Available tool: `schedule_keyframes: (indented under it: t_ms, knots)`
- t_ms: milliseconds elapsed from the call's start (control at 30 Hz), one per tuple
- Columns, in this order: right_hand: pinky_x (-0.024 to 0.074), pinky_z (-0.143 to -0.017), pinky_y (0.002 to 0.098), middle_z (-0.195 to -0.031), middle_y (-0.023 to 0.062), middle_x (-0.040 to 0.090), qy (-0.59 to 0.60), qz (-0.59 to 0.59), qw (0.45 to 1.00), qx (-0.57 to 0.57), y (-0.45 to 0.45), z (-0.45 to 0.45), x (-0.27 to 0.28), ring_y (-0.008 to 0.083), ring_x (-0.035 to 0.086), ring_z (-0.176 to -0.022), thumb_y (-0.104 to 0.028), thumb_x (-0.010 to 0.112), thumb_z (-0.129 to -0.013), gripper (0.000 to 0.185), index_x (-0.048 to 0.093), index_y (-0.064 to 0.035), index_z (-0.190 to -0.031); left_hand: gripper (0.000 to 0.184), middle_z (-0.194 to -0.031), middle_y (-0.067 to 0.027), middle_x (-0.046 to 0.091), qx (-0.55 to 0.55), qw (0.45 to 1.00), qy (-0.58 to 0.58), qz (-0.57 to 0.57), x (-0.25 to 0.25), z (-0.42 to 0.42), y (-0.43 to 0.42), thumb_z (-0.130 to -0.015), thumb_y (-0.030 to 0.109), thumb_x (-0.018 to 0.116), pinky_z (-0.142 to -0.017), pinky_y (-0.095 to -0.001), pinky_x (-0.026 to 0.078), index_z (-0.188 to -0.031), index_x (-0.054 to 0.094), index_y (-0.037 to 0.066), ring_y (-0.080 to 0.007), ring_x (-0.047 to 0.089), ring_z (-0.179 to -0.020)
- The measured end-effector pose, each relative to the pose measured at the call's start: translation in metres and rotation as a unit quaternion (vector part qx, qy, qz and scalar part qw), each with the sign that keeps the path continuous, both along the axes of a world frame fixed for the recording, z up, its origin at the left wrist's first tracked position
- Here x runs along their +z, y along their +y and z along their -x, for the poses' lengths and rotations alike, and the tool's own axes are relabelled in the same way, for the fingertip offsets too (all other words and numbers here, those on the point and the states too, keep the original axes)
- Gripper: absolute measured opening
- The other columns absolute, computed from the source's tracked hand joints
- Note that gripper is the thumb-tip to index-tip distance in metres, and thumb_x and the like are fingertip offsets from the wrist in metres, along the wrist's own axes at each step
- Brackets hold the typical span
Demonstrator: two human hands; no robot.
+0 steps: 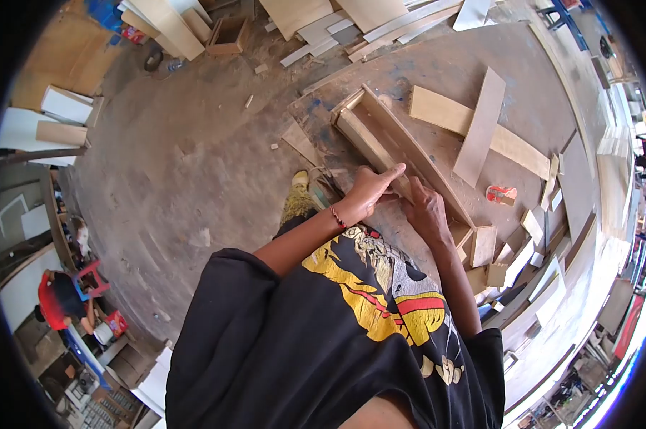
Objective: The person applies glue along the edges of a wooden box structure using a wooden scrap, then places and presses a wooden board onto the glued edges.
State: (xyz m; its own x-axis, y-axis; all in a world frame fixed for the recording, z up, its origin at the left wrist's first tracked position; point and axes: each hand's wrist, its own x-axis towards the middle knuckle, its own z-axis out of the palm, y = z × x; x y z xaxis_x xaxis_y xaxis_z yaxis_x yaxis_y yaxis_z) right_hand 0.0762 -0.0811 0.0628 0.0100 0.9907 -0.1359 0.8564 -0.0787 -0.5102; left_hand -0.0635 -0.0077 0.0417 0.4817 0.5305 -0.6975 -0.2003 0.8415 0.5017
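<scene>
A long, narrow wooden box frame (403,149) lies at a slant on the brown work surface in front of me. My left hand (366,191) is at its near long side board (364,141), thumb stretched along the wood and fingers curled under. Close beside it, my right hand (424,206) is bent over the same board, fingertips pointing down. Whether it pinches something small there cannot be made out. The near end of the frame is partly hidden behind my right wrist.
Two crossed planks (480,129) lie beyond the box, near a red-and-white container (502,194). Wood offcuts (484,245) crowd the right side. Boards (316,32) and a small open wooden box (229,36) are at the back. A person in red (51,300) is at far left.
</scene>
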Motion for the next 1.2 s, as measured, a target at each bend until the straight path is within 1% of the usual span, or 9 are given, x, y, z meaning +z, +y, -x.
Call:
schedule_keyframes:
  t_ms: [467, 567, 633, 733, 767, 867, 967, 1033, 1200]
  knots:
    - [0.0452, -0.065, 0.0487, -0.079, 0.0219, 0.061, -0.007, -0.006, 1.000, -0.014, -0.001, 0.003, 0.002, 0.0416, 0.059, -0.074, -0.007, 0.065, -0.072, 0.035, 0.046, -0.0037, -0.101, 0.029, -0.091, -0.0039, 0.061, 0.011, 1.000, -0.028, -0.004, -0.002, 0.002, -0.001, -0.082, 0.025, 0.070, -0.066, -0.0331, 0.057, -0.100, 0.060, 0.004, -0.0162, 0.062, -0.079]
    - [0.0448, -0.067, 0.0482, -0.082, 0.0219, 0.061, -0.012, 0.056, 0.998, -0.037, -0.001, -0.002, 0.000, 0.0419, 0.058, -0.080, -0.010, 0.068, -0.071, 0.044, 0.047, -0.0028, -0.109, 0.031, -0.091, -0.0062, 0.062, -0.002, 0.999, -0.034, -0.007, -0.003, 0.003, -0.001, -0.082, 0.026, 0.070, -0.066, -0.0334, 0.057, -0.099, 0.059, 0.003, -0.0182, 0.063, -0.077]
    - [0.0470, -0.073, 0.0460, -0.089, 0.0217, 0.063, 0.031, 0.016, 0.999, 0.021, -0.004, -0.010, 0.005, 0.0407, 0.059, -0.088, -0.016, 0.075, -0.067, 0.062, 0.046, -0.0027, -0.120, 0.034, -0.090, -0.0087, 0.062, -0.022, 0.999, -0.037, -0.017, -0.004, 0.004, 0.001, -0.082, 0.027, 0.070, -0.068, -0.0344, 0.058, -0.099, 0.058, 0.000, -0.0205, 0.064, -0.077]
    - [0.0491, -0.080, 0.0420, -0.098, 0.0212, 0.064, 0.084, -0.037, 0.996, -0.013, -0.014, -0.026, 0.034, 0.0367, 0.061, -0.095, -0.021, 0.080, -0.062, 0.073, 0.046, -0.0023, -0.124, 0.042, -0.090, -0.0136, 0.061, -0.055, 0.997, -0.051, 0.000, -0.009, 0.005, 0.004, -0.080, 0.029, 0.071, -0.072, -0.0392, 0.058, -0.101, 0.056, -0.004, -0.0261, 0.065, -0.079]
    - [0.0491, -0.085, 0.0385, -0.104, 0.0197, 0.064, 0.115, 0.034, 0.992, -0.049, -0.019, -0.034, 0.047, 0.0321, 0.061, -0.099, -0.021, 0.081, -0.061, 0.071, 0.049, -0.0018, -0.121, 0.044, -0.092, -0.0148, 0.060, -0.044, 0.998, -0.041, 0.003, -0.009, 0.006, 0.004, -0.080, 0.029, 0.071, -0.073, -0.0405, 0.058, -0.102, 0.055, -0.004, -0.0277, 0.065, -0.080]
    - [0.0486, -0.085, 0.0380, -0.103, 0.0187, 0.064, 0.120, 0.132, 0.982, -0.067, -0.041, -0.054, 0.055, 0.0302, 0.061, -0.101, -0.019, 0.081, -0.061, 0.065, 0.052, -0.0005, -0.116, 0.046, -0.094, -0.0177, 0.059, -0.028, 0.999, -0.023, 0.009, -0.007, 0.005, 0.004, -0.080, 0.028, 0.072, -0.074, -0.0439, 0.058, -0.104, 0.052, -0.006, -0.0313, 0.064, -0.081]
    - [0.0480, -0.080, 0.0397, -0.094, 0.0209, 0.064, 0.045, 0.150, 0.987, -0.026, -0.057, -0.051, 0.053, 0.0340, 0.060, -0.096, -0.016, 0.080, -0.061, 0.060, 0.053, 0.0017, -0.111, 0.044, -0.094, -0.0159, 0.059, -0.040, 0.999, -0.036, -0.001, -0.005, 0.006, 0.007, -0.081, 0.029, 0.071, -0.074, -0.0422, 0.058, -0.102, 0.053, -0.005, -0.0301, 0.064, -0.082]
    - [0.0461, -0.076, 0.0427, -0.086, 0.0234, 0.061, -0.012, 0.171, 0.985, 0.005, -0.063, -0.050, 0.044, 0.0377, 0.058, -0.090, -0.015, 0.079, -0.061, 0.053, 0.052, 0.0039, -0.103, 0.035, -0.089, -0.0117, 0.060, -0.042, 0.998, -0.038, 0.011, -0.005, 0.006, 0.007, -0.081, 0.026, 0.071, -0.065, -0.0380, 0.059, -0.096, 0.057, -0.002, -0.0242, 0.064, -0.072]
    - [0.0476, -0.073, 0.0440, -0.081, 0.0240, 0.061, -0.067, 0.213, 0.975, 0.003, -0.062, -0.048, 0.035, 0.0387, 0.060, -0.085, -0.006, 0.071, -0.064, 0.039, 0.051, 0.0053, -0.096, 0.034, -0.090, -0.0105, 0.060, -0.047, 0.997, -0.058, 0.003, -0.007, 0.008, 0.009, -0.081, 0.026, 0.071, -0.062, -0.0352, 0.058, -0.097, 0.057, 0.000, -0.0236, 0.064, -0.072]
